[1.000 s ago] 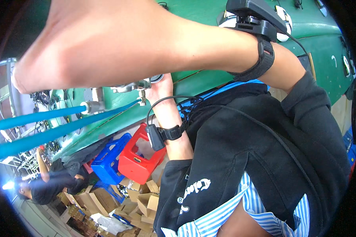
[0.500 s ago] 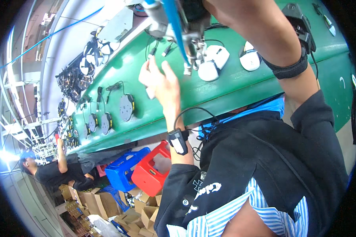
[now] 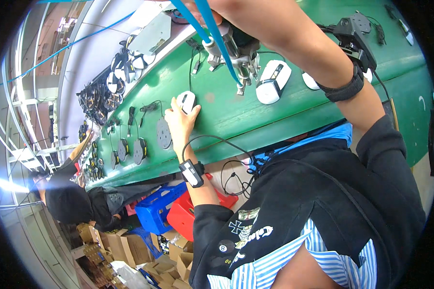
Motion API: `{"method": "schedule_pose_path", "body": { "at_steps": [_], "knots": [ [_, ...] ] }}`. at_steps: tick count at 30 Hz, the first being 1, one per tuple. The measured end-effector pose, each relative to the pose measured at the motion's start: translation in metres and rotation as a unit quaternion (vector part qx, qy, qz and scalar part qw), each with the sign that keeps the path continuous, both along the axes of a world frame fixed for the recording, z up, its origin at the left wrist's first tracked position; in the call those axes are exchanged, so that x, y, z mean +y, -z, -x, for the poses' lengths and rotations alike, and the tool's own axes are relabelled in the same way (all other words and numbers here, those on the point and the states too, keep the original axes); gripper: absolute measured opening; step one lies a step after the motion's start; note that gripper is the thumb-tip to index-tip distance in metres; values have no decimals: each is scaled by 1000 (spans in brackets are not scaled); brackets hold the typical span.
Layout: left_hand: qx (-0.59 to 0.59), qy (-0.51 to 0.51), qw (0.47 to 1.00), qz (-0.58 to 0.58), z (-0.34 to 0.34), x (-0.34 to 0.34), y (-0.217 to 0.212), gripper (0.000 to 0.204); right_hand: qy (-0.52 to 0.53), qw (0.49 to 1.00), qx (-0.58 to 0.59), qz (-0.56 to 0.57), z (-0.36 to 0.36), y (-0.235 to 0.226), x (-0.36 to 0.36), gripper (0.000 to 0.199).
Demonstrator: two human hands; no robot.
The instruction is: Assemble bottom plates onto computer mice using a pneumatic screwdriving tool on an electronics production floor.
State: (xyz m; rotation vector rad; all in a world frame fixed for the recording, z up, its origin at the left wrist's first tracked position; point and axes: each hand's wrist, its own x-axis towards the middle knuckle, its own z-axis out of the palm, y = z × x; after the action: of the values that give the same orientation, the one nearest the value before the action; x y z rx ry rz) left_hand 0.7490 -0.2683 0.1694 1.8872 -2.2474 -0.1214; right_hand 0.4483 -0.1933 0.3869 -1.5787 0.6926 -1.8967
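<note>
My left hand (image 3: 181, 124) is closed around the sides of a white computer mouse (image 3: 186, 100), resting on the green table (image 3: 226, 123). The mouse's black cable runs away from me. At the top edge my right hand (image 3: 206, 10) is partly cut off, with its fingers wrapped behind a metal tool (image 3: 230, 45) fed by blue hoses. The tool's narrow metal tip points down at the table, apart from the mouse. Right of the tip sits a white mouse with a black panel (image 3: 273, 82). Another white mouse (image 3: 310, 81) is partly hidden by my right forearm.
Several dark mouse bases (image 3: 139, 151) with cables lie along the table's left part. A black stand (image 3: 352, 38) is at the right. Stacked mouse parts (image 3: 99, 98) lie on the far ledge. Blue (image 3: 154, 209) and red (image 3: 181, 216) stools, cardboard boxes (image 3: 130, 248) and a co-worker (image 3: 72, 200) are at the lower left.
My left hand has moved left and turned, and the mouse in it now shows on the table. The hose-fed tool has shifted slightly right; my right fingers have come into view.
</note>
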Motion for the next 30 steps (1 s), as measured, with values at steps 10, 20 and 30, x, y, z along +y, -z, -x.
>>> {"method": "schedule_pose_path", "body": {
  "at_steps": [10, 20, 30],
  "knots": [
    [407, 25, 859, -310, 35, 20, -30, 67, -49, 998, 31, 18, 1, 4, -16, 6],
    [893, 6, 181, -412, 105, 75, 14, 82, -10, 991, -78, 112, -48, 7, -42, 9],
    [907, -38, 154, -390, 112, 75, 15, 61, -43, 993, -72, 79, -69, 36, -64, 9]
  ]
}}
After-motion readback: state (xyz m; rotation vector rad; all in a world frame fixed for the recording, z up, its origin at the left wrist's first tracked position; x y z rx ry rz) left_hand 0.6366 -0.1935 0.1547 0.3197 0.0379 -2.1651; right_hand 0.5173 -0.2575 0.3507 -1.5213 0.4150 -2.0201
